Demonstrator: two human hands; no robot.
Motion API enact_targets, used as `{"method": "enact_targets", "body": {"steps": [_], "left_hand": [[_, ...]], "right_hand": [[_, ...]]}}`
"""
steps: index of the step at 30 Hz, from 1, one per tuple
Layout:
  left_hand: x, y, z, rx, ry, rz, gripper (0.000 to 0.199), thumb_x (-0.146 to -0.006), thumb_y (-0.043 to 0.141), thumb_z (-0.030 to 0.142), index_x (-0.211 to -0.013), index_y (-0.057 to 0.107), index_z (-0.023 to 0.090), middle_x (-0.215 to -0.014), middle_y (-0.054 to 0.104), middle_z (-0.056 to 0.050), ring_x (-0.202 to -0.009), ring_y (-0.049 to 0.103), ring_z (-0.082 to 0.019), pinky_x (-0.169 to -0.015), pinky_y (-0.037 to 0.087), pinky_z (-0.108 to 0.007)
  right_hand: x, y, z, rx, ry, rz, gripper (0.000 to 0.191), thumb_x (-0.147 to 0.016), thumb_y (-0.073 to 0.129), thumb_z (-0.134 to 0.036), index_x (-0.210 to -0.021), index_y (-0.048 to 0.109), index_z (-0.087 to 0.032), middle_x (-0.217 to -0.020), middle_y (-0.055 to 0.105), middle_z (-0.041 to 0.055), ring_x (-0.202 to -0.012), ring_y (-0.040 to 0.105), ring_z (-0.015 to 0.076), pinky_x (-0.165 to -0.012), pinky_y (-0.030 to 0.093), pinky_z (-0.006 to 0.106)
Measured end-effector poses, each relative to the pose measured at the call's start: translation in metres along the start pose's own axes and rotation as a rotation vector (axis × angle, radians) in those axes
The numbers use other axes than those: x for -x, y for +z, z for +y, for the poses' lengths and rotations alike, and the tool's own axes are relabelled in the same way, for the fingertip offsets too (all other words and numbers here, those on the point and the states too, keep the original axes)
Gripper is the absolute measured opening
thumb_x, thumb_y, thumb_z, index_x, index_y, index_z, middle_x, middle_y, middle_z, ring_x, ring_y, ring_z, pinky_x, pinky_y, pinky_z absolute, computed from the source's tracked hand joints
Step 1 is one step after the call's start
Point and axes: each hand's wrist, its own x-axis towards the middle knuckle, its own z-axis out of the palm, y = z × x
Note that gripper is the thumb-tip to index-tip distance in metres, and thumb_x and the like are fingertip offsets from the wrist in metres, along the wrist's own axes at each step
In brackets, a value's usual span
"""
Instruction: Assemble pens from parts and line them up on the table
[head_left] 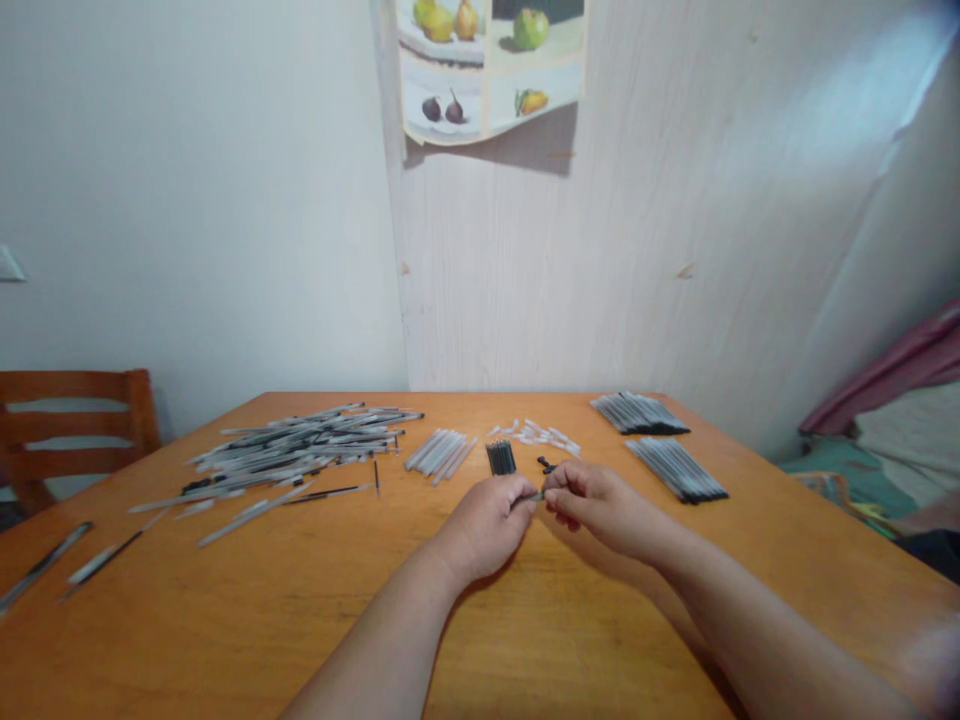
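Note:
My left hand (495,515) and my right hand (596,503) meet over the middle of the table. Both are closed, fingertips pinching the two ends of a small, slim, greyish pen part (538,497); most of it is hidden by the fingers. Just beyond them lies a tidy row of short black pen pieces (501,458). Small black parts (546,465) rest beside my right hand's fingers. Further back are scattered clear pen caps (541,435), and to the left of the black pieces sits a row of clear tubes (440,455).
A heap of pens and parts (300,445) covers the table's back left, with loose pieces (112,562) nearer the left edge. Two neat rows of black-tipped pens (677,470) (639,412) lie on the right. A wooden chair (75,420) stands left of the table.

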Motion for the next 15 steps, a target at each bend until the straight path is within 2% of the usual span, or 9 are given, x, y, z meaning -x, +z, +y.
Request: {"method": "enact_targets", "body": {"steps": [5, 11, 15], "left_hand": [[0.0, -0.001, 0.001, -0.005, 0.004, 0.009, 0.022, -0.092, 0.045, 0.029, -0.079, 0.059, 0.018, -0.077, 0.062, -0.001, -0.074, 0.054, -0.015, -0.063, 0.036, -0.024], [0.001, -0.002, 0.005, 0.023, 0.006, 0.004, 0.021, -0.091, 0.047, 0.029, -0.083, 0.063, 0.019, -0.081, 0.066, -0.003, -0.077, 0.057, -0.017, -0.068, 0.04, -0.026], [0.0, -0.002, 0.008, 0.071, 0.005, 0.026, 0.02, -0.09, 0.049, 0.029, -0.091, 0.067, 0.02, -0.087, 0.068, -0.004, -0.083, 0.058, -0.019, -0.074, 0.043, -0.028]], "right_hand": [[0.0, 0.002, 0.001, 0.11, 0.003, 0.027, 0.02, -0.091, 0.051, -0.035, -0.081, 0.055, -0.019, -0.067, 0.056, -0.0009, -0.062, 0.053, 0.0132, -0.058, 0.04, 0.026], [-0.001, 0.007, -0.001, 0.315, -0.085, 0.091, 0.037, -0.096, 0.041, -0.042, -0.067, 0.049, -0.02, -0.065, 0.054, 0.0006, -0.063, 0.048, 0.0141, -0.061, 0.036, 0.028], [-0.004, 0.011, 0.001, 0.277, -0.109, 0.079, 0.044, -0.098, 0.035, -0.049, -0.067, 0.049, -0.02, -0.065, 0.052, 0.0001, -0.063, 0.047, 0.0142, -0.061, 0.036, 0.028]]}}
